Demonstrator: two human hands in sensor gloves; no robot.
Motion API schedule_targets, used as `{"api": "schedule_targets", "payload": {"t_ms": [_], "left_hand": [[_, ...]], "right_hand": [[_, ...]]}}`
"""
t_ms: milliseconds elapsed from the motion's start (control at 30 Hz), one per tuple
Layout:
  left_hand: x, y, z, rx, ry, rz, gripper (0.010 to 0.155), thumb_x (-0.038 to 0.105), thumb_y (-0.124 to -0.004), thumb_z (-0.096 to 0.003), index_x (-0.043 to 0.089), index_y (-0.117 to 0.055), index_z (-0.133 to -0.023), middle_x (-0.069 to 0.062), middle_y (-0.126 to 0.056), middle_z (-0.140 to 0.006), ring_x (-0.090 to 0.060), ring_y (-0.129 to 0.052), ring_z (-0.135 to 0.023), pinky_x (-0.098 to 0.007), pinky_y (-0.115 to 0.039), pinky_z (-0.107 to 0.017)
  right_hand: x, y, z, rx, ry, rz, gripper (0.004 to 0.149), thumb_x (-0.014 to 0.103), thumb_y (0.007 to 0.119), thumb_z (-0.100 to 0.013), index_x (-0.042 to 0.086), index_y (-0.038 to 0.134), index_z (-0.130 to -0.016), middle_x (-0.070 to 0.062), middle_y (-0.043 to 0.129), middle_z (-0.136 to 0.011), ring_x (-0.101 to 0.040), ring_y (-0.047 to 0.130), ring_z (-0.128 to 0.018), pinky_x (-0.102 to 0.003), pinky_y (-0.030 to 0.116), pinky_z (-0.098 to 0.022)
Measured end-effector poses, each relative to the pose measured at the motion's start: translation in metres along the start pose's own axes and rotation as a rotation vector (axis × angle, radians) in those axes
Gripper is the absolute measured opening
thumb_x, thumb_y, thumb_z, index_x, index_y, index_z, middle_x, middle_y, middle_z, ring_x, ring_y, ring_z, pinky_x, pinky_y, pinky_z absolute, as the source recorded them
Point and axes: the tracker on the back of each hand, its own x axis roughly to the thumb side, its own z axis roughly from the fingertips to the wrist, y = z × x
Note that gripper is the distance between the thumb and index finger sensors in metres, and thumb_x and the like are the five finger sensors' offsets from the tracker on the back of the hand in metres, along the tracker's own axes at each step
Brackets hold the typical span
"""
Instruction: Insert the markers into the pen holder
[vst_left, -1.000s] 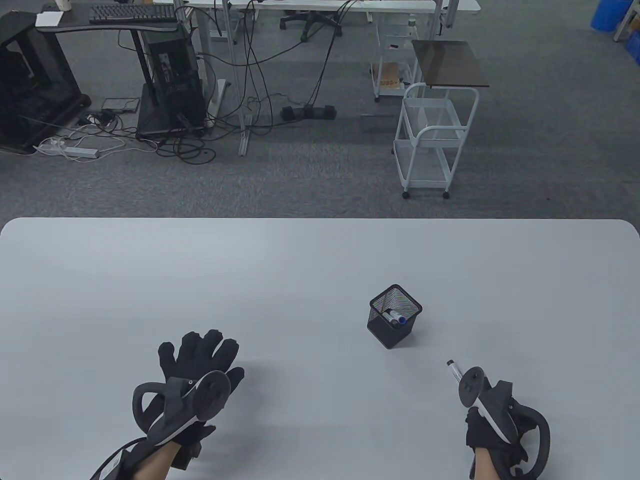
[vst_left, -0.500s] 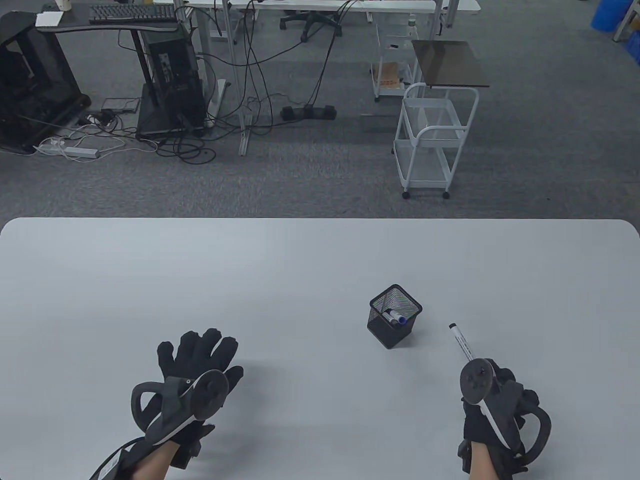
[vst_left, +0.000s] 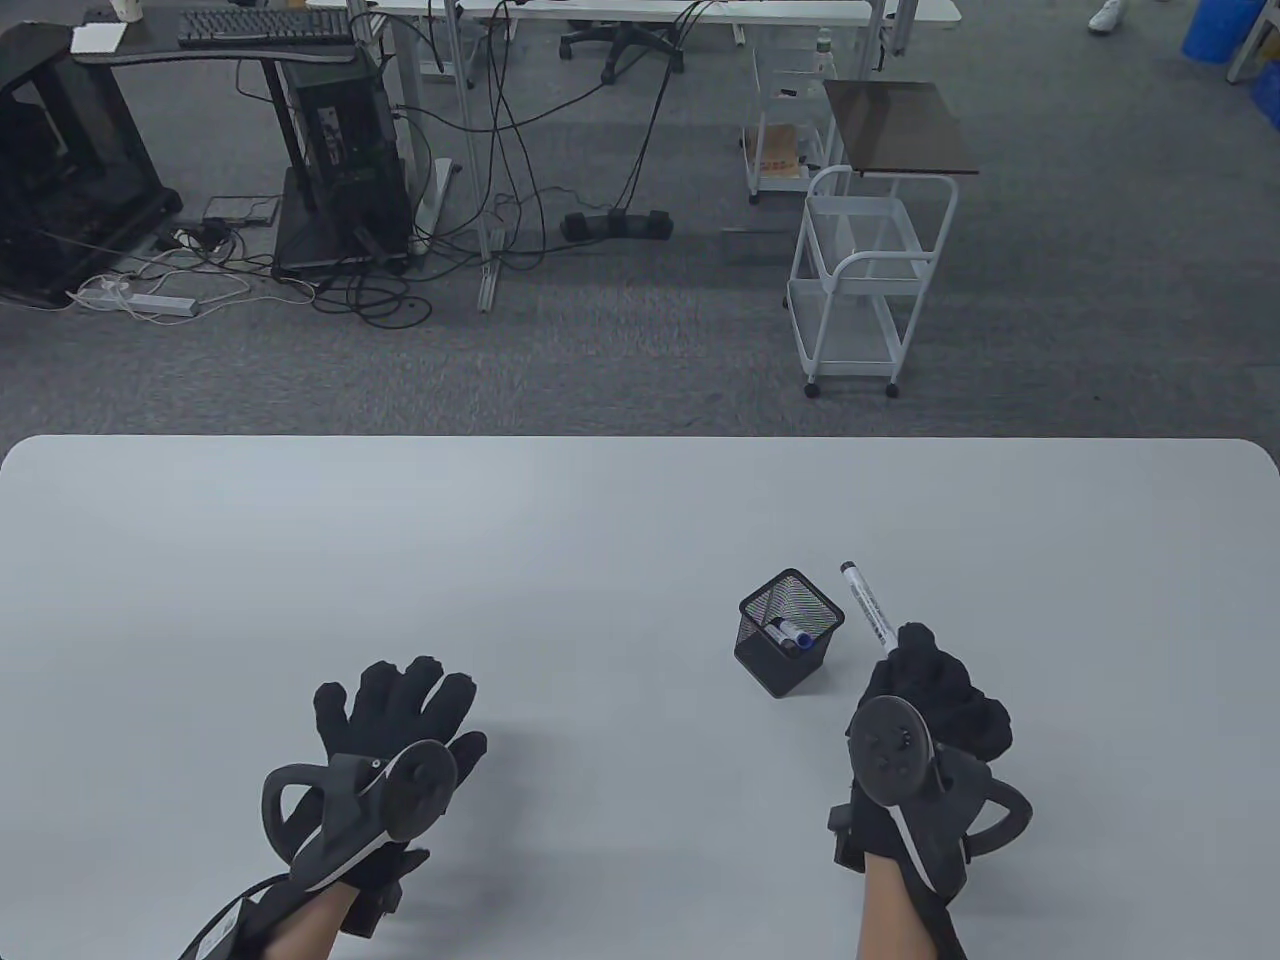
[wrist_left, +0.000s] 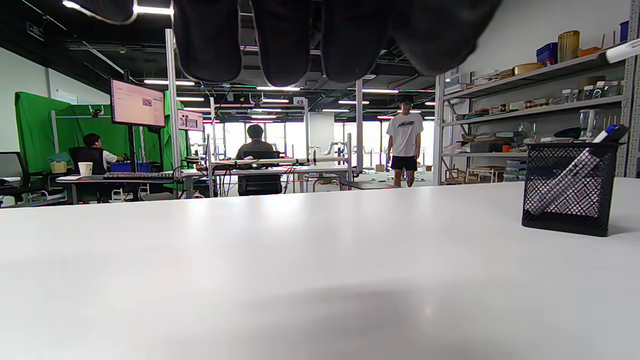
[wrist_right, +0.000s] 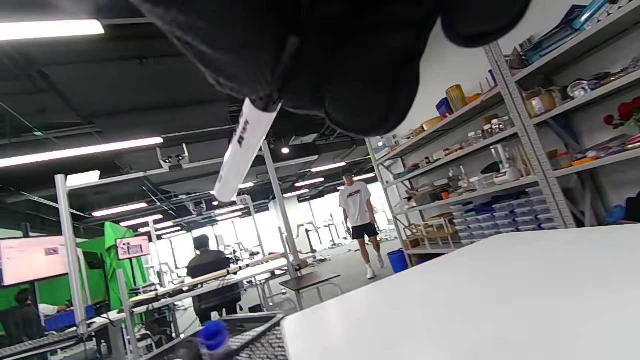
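A black mesh pen holder (vst_left: 789, 632) stands on the white table (vst_left: 500, 560) right of centre, with two markers (vst_left: 790, 635) leaning inside, one blue-capped. It also shows in the left wrist view (wrist_left: 570, 187) and at the bottom of the right wrist view (wrist_right: 240, 337). My right hand (vst_left: 925, 690) grips a white marker (vst_left: 866, 602) by its lower end, held just right of the holder and above the table, pointing away and up-left; the marker also shows in the right wrist view (wrist_right: 245, 150). My left hand (vst_left: 400, 715) rests flat on the table at the left, fingers spread, holding nothing.
The table's far edge (vst_left: 640, 440) runs across the middle of the table view. Beyond it on the floor stand a white wire cart (vst_left: 865, 280), desks and cables. A person (wrist_right: 359, 220) walks in the background.
My right hand has moved forward and left with the white marker, from the table's front right to just beside the pen holder. The left hand has stayed put.
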Motion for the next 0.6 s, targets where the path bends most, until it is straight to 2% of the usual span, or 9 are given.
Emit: {"api": "schedule_targets", "payload": {"t_ms": [267, 400, 600], "left_hand": [[0.000, -0.001, 0.000, -0.002, -0.002, -0.001, 0.060, 0.059, -0.067, -0.0583, 0.039, -0.060, -0.114, -0.001, -0.058, -0.127, -0.045, -0.059, -0.120, -0.076, -0.040, -0.082], [0.001, -0.002, -0.001, -0.008, -0.002, -0.005, 0.060, 0.059, -0.067, -0.0583, 0.039, -0.060, -0.114, -0.001, -0.058, -0.127, -0.045, -0.058, -0.120, -0.076, -0.040, -0.082], [0.002, -0.006, -0.002, -0.019, -0.004, -0.018, 0.060, 0.059, -0.067, -0.0583, 0.039, -0.061, -0.114, -0.001, -0.058, -0.127, -0.045, -0.059, -0.120, -0.076, -0.040, -0.082]], "right_hand": [[0.026, 0.020, 0.010, -0.095, -0.052, -0.017, 0.042, 0.029, 0.073, -0.063, 0.016, 0.071, -0.103, -0.017, 0.081, -0.090, -0.031, 0.091, -0.073, -0.068, 0.053, -0.065], [0.030, 0.026, 0.010, -0.078, -0.083, 0.018, 0.042, 0.030, 0.073, -0.063, 0.020, 0.069, -0.104, -0.014, 0.080, -0.090, -0.030, 0.089, -0.073, -0.067, 0.053, -0.066], [0.034, 0.037, 0.008, -0.035, -0.108, 0.018, 0.043, 0.031, 0.073, -0.064, 0.020, 0.068, -0.105, -0.014, 0.079, -0.091, -0.030, 0.089, -0.073, -0.066, 0.052, -0.066]]}}
